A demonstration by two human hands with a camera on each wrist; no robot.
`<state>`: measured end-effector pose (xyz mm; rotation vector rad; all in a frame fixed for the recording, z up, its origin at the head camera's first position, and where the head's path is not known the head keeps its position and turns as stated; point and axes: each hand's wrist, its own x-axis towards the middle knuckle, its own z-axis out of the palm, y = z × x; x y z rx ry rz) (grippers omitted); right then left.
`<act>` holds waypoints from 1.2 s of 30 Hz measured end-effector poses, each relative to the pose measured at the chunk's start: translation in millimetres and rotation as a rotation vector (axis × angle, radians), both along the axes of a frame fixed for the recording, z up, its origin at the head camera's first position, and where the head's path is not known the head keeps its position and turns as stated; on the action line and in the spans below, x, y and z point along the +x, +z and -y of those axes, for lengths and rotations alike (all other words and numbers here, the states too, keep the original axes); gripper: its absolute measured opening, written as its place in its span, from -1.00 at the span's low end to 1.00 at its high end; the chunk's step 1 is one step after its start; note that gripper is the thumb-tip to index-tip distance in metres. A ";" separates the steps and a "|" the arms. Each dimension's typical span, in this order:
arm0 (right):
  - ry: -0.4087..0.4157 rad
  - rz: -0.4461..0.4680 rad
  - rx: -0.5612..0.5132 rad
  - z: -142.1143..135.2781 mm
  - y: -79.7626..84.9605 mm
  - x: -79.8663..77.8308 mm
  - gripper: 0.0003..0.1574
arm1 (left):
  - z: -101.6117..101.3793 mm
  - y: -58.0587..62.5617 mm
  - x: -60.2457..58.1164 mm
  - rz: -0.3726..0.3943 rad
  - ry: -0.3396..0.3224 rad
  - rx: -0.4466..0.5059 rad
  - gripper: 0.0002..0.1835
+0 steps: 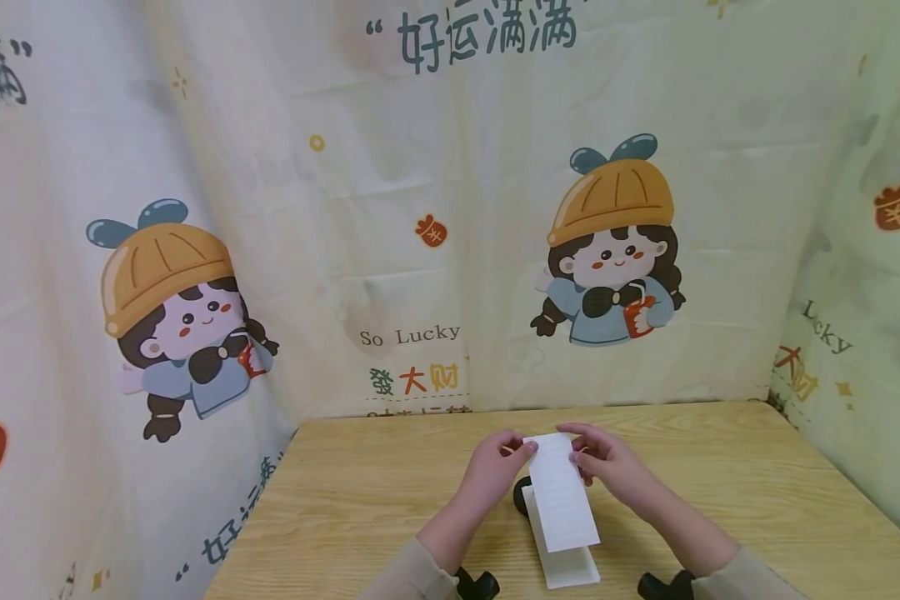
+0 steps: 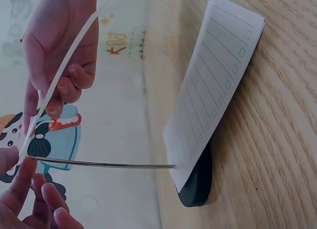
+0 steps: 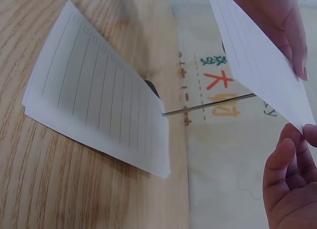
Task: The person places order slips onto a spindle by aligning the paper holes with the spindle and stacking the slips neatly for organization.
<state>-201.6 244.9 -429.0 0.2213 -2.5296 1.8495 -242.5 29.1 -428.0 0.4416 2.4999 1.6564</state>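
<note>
A white lined paper slip (image 1: 562, 496) is held up and slanted, its upper end between both hands. My left hand (image 1: 498, 462) pinches its top left corner between thumb and index finger. At the right edge, my right hand (image 1: 607, 462) pinches the same slip, thumb on the front. Below it, a thin metal spike (image 2: 104, 163) stands up from a round black base (image 2: 200, 182). The spike's tip meets the held slip close by the left fingertips. Lower down, several lined slips with small checkboxes, a paper stack (image 3: 99, 95), are pierced by the spike and lie tilted over the base.
Everything stands on a light wooden table (image 1: 375, 483). A printed cloth (image 1: 330, 250) with cartoon figures and lettering hangs behind and along both sides. Black wrist straps (image 1: 476, 583) show near the sleeves.
</note>
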 end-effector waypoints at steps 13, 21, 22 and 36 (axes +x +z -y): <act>0.008 0.004 0.005 1.2 -1.9 -1.4 -0.45 | -3.5 0.3 -1.5 -0.017 0.006 0.005 -0.79; 0.019 0.008 -0.001 1.0 -3.8 -1.2 -0.45 | -4.8 0.2 -1.9 0.000 0.008 -0.001 -0.80; 0.017 0.012 -0.004 1.2 -3.7 -1.1 -0.45 | -4.7 -0.2 -2.1 0.002 0.008 -0.002 -0.80; 0.009 0.014 0.003 1.2 -3.7 -2.2 -0.46 | -4.9 -0.5 -3.2 0.008 0.010 0.002 -0.79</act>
